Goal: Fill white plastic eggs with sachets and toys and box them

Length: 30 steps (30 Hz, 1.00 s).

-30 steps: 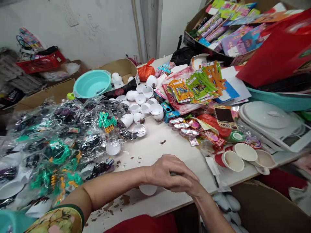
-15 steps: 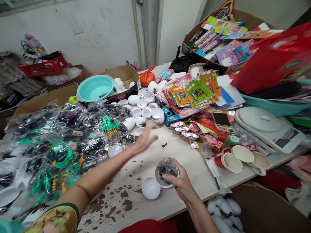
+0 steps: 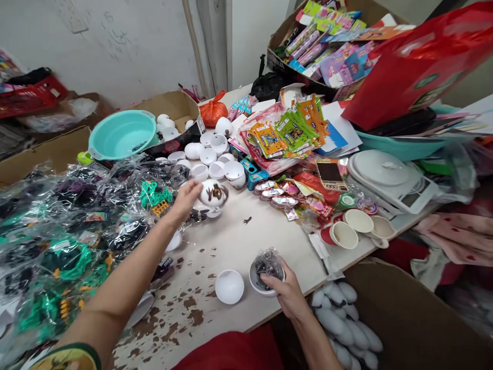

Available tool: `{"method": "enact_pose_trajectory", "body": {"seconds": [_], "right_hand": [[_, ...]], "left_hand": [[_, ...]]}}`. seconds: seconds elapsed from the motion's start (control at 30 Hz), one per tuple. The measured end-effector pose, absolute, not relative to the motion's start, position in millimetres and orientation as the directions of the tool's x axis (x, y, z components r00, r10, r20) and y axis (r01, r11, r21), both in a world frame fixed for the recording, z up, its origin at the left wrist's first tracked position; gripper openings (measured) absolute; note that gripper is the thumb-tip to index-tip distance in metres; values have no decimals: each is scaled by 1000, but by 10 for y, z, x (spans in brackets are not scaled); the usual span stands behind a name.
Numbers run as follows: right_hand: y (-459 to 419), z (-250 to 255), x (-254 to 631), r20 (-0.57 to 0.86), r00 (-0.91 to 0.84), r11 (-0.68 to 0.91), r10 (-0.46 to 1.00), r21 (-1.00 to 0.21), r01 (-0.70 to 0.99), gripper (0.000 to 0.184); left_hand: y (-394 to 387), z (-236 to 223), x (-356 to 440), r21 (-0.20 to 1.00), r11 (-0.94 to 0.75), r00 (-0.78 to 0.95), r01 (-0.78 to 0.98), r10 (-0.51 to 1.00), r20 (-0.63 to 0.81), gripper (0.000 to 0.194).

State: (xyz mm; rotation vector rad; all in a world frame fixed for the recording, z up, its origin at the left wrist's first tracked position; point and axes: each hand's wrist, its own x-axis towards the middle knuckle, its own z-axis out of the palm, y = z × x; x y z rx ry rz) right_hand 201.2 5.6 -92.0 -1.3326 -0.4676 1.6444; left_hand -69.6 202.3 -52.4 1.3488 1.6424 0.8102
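Scuffed white tabletop (image 3: 231, 239) spreads out beneath both my grips, with a pale wall (image 3: 142, 56) beyond them. From the head view, my right hand (image 3: 287, 285) is closed around the near-right side of a white cup (image 3: 257, 289), thumb reaching inside over a clear bag of dark pieces (image 3: 268, 264). That bag sits in the cup's mouth and bulges a little above the rim. Just left of this grip, an open white bowl (image 3: 229, 287) rests on the table, apart from the cup.

Farther forward and to the left, my left hand (image 3: 187, 200) pinches the near-left edge of a printed white shell (image 3: 213, 192), its brown-patterned dome turned outward. Some blur there; I can't tell whether it touches the white dish below it. More white cups (image 3: 216, 169) cluster beyond that hand, and a heap of bagged parts (image 3: 77, 252) lies to its left.

I judge the shell and cup to be light, thin plastic: fairly stiff, slick on the curve, liable to dent or crack if squeezed hard. Rims look the surest hold, with fingertips spread and light pressure. I expect the bag to be soft and crinkly, slippery, springing up unless my thumb pins its middle.
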Motion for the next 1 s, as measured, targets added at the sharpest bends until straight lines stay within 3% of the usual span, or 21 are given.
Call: {"method": "enact_pose_trajectory", "body": {"seconds": [0.03, 0.13, 0.3, 0.37, 0.43, 0.5, 0.57, 0.67, 0.77, 0.83, 0.9, 1.0], "right_hand": [[39, -936, 2022, -555, 41, -488, 831, -762, -425, 63], [-4, -960, 2026, -555, 59, -489, 830, -774, -403, 64], [-62, -962, 2035, -529, 71, -481, 846, -813, -329, 56], [-77, -973, 2037, -521, 94, -474, 848, -827, -303, 54], [-80, -983, 2022, -515, 120, -469, 849, -839, -277, 55], [-70, -983, 1992, -519, 134, -476, 844, -842, -255, 58], [-54, -966, 1971, -529, 133, -494, 838, -840, -226, 61], [-37, -913, 1992, -521, 130, -502, 843, -851, -156, 60], [-34, -846, 2042, -495, 107, -490, 862, -869, -76, 54], [-32, -809, 2041, -483, 38, -483, 875, -876, -13, 51], [-26, -786, 2002, -461, -71, -458, 885, -888, 51, 50], [-24, -764, 1938, -439, -222, -426, 871, -899, 103, 51]], "left_hand": [[1810, -597, -622, 900, 286, -68, 329, 958, -280, 36], [1240, -934, -365, 871, 420, -48, 256, 905, -422, 41], [905, -1288, -224, 823, 482, -182, 302, 876, -446, 50], [881, -1268, -210, 800, 444, -221, 403, 896, -386, 54], [863, -1218, -144, 699, 389, -215, 600, 920, -328, 64], [865, -1183, -47, 532, 354, -181, 769, 919, -350, 68], [895, -1156, 14, 443, 348, -147, 826, 892, -427, 60], [948, -1048, -49, 493, 308, -31, 814, 870, -492, 52], [917, -793, -200, 708, 249, 212, 661, 843, -495, 58], [837, -582, -233, 869, 226, 452, 441, 780, -432, 64], [743, -400, -177, 943, 163, 661, 291, 678, -322, 66], [657, -257, -28, 960, -29, 813, 278, 540, -219, 58]]}}
